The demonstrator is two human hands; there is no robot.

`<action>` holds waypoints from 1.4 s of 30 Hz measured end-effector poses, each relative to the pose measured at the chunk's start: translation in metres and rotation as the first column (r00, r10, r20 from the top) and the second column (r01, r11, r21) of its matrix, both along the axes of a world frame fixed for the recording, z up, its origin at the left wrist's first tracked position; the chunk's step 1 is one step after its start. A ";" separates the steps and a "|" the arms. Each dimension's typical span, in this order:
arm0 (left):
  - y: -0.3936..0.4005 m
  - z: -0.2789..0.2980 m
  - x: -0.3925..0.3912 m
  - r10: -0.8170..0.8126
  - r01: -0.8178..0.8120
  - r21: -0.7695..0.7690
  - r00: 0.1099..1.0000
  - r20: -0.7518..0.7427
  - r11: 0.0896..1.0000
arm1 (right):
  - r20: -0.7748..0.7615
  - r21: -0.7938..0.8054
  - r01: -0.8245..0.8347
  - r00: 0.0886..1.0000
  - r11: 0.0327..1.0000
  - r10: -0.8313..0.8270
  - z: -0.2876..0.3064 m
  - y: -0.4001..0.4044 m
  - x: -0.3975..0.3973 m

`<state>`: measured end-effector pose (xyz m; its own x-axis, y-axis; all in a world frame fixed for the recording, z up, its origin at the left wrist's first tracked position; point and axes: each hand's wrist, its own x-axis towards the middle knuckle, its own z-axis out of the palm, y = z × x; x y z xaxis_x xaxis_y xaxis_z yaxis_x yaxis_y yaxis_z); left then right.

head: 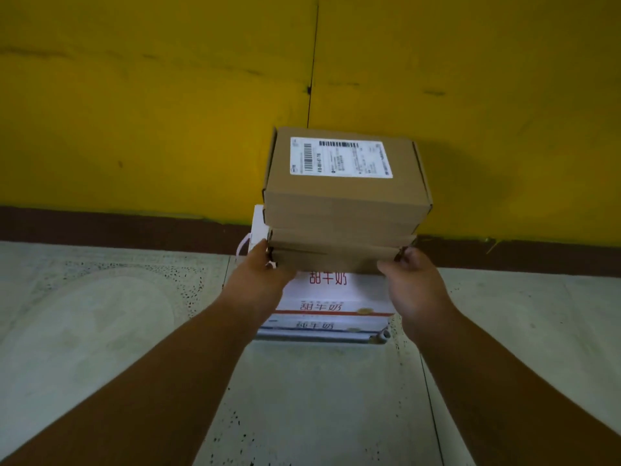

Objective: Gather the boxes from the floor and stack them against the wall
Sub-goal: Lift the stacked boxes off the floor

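In the centre of the frame a stack of boxes stands against the yellow painted wall, just above the dark brown skirting band. At the bottom sit white printed cartons with red lettering, resting on the pale speckled floor. On them lie flat brown cardboard boxes, and the topmost brown cardboard box with a white shipping label crowns the pile.

Both arms reach up from the lower corners of the frame. The left hand grips the left end of the lowest brown box, thumb at its near corner; the right hand grips the right end, fingers curled round the corner. Holding opposite ends at the bottom layer lets the person carry or steady all the brown boxes as one block, and keeps them from sliding apart.

The brown boxes appear to be just on or barely above the white cartons; whether their weight is fully set down I cannot tell. The brown block sits slightly right of the cartons' left edge, where a white side panel and pale strap show, so a small nudge may be wanted to square the pile before letting go. The tall narrow pile could tip if released off-centre.
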<state>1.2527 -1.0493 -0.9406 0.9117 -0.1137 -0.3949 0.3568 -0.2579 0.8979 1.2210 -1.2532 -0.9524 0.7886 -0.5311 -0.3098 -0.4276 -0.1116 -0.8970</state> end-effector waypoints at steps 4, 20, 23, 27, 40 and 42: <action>0.005 -0.006 0.006 0.047 -0.052 -0.064 0.996 -0.077 0.997 | 0.042 0.019 0.043 0.998 0.999 -0.044 -0.002 0.002 0.004; 0.010 -0.017 0.007 -0.001 0.002 -0.086 1.000 0.010 0.996 | 0.139 0.155 -0.066 0.989 0.986 0.044 -0.004 0.012 0.011; 0.008 -0.021 0.015 -0.025 0.024 -0.054 1.000 -0.011 0.998 | 0.117 0.152 -0.088 0.991 0.985 0.070 -0.003 0.014 0.017; 0.006 -0.022 0.026 -0.015 0.011 -0.061 0.998 -0.058 0.998 | 0.081 0.158 -0.099 0.993 0.982 0.087 0.000 0.009 0.021; -0.016 -0.007 0.021 0.274 -0.272 -0.030 0.956 0.101 0.962 | 0.169 0.017 0.159 0.973 0.987 -0.159 0.000 0.027 0.013; -0.019 -0.005 0.020 0.235 -0.233 -0.036 0.967 0.095 0.972 | 0.177 0.069 0.089 0.979 0.994 -0.100 0.003 0.031 0.012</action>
